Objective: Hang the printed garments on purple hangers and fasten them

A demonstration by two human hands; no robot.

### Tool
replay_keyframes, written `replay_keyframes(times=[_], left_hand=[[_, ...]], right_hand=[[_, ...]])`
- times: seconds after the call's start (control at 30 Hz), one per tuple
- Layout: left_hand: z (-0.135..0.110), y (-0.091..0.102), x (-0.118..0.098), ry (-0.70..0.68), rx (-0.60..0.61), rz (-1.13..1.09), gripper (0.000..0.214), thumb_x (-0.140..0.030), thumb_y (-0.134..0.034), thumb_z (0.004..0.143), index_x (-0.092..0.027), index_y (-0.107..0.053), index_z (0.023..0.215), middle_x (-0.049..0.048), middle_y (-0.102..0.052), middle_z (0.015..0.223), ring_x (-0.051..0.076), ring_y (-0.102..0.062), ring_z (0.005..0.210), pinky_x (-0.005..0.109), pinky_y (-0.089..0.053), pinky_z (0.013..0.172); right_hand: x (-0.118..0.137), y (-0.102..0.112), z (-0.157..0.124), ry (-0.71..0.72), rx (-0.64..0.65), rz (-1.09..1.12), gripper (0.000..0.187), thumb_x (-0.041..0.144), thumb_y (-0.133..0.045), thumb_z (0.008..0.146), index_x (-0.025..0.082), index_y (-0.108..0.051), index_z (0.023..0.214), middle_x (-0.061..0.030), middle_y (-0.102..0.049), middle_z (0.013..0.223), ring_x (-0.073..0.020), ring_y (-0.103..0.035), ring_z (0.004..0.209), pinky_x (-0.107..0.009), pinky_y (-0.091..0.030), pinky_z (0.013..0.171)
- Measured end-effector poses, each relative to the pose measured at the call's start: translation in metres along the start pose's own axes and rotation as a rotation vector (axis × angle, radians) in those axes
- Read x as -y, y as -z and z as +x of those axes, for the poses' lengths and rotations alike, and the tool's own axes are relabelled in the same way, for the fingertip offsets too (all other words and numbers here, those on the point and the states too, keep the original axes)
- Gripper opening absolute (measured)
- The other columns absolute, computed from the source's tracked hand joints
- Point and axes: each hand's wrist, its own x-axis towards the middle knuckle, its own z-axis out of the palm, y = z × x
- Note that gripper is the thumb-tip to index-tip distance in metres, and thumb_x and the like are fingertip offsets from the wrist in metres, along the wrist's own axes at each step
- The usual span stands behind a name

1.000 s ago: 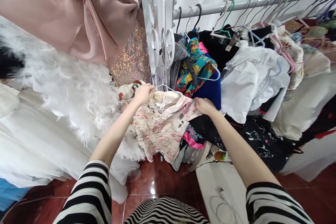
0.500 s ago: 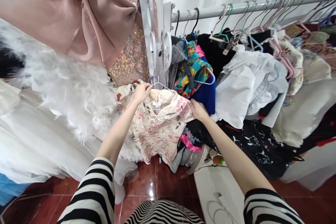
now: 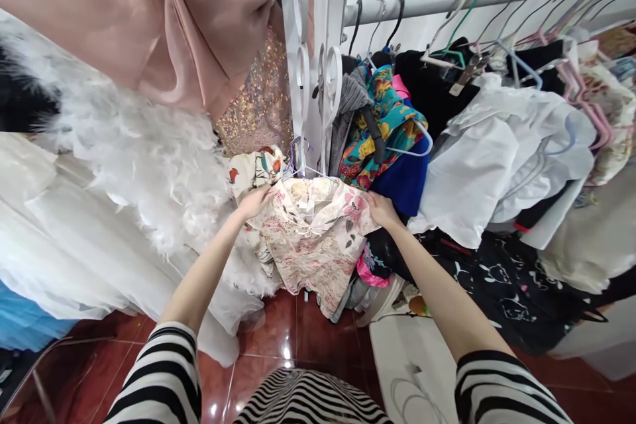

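Observation:
A cream floral blouse (image 3: 311, 245) with pink flowers hangs in front of me on a pale hanger (image 3: 305, 171). My left hand (image 3: 257, 203) grips its left shoulder or sleeve. At the opposite sleeve, my right hand (image 3: 383, 209) pinches the fabric, so the blouse is spread between both hands. Just behind its upper left is another garment with an orange and green print (image 3: 256, 165). A purple hanger (image 3: 298, 149) shows above the collar, next to the white rack post.
On the left hang a pink satin dress (image 3: 199, 33) and a white feathered garment (image 3: 144, 165). A metal rail (image 3: 427, 5) carries many clothes at right, including white shirts (image 3: 477, 159). A white box-like object (image 3: 412, 364) stands on the red tiled floor (image 3: 268, 331).
My left hand has moved from the hanger near the collar down and left to the blouse's shoulder. My right hand keeps hold of the other sleeve. The view has shifted slightly.

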Motion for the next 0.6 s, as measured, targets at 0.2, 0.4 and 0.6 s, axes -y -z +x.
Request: replay_keyframes(times=[0.2, 0.4, 0.6], left_hand=[[-0.014, -0.012, 0.019, 0.161, -0.072, 0.171, 0.031, -0.034, -0.035, 0.098, -0.024, -0.061, 0.084, 0.0063, -0.070, 0.082, 0.022, -0.065, 0.081, 0.027, -0.042, 0.072], [-0.016, -0.019, 0.029, 0.145, -0.115, 0.112, 0.028, -0.026, -0.039, 0.096, -0.022, -0.060, 0.078, 0.0073, -0.069, 0.082, 0.020, -0.063, 0.084, 0.026, -0.042, 0.075], [-0.021, -0.024, 0.035, 0.159, -0.147, 0.030, 0.027, -0.020, -0.038, 0.094, -0.020, -0.054, 0.071, 0.0086, -0.067, 0.085, 0.020, -0.061, 0.087, 0.026, -0.044, 0.078]], right_hand=[[0.007, -0.004, -0.004, -0.127, 0.022, -0.078, 0.035, 0.025, -0.035, 0.096, 0.015, -0.067, 0.107, -0.0155, -0.073, 0.099, -0.0281, -0.068, 0.095, -0.030, -0.045, 0.072], [0.012, -0.005, -0.006, -0.148, 0.073, -0.116, 0.040, 0.022, -0.030, 0.097, 0.013, -0.067, 0.110, -0.0177, -0.071, 0.097, -0.0296, -0.067, 0.098, -0.032, -0.046, 0.076], [0.006, -0.013, -0.007, -0.188, 0.052, -0.125, 0.042, 0.020, -0.032, 0.094, 0.017, -0.063, 0.123, -0.0160, -0.072, 0.097, -0.0292, -0.069, 0.094, -0.033, -0.048, 0.073]])
